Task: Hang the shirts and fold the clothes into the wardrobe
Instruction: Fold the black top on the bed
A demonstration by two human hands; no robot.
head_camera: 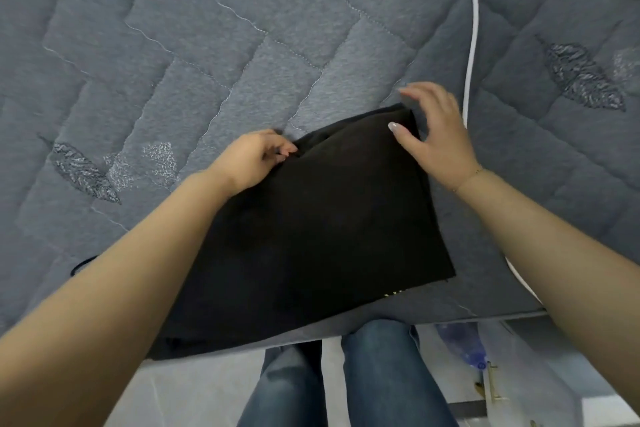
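From the head camera, one folded black garment (311, 229) is lying at the near edge of a grey quilted mattress (207, 45). The left hand (252, 159) is pinching its far-left corner; the right hand (433, 135) is hovering with fingers spread over its far-right corner.

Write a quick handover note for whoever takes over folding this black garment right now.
Left hand: pinching the far left edge of the black garment.
Right hand: open, fingers spread at the far right corner, thumb on the cloth.
Garment lies folded into a rough rectangle on the grey quilted mattress, near its front edge.
Done: the garment is partly folded.
Left: finish the fold and put it into the wardrobe, which is not in view.
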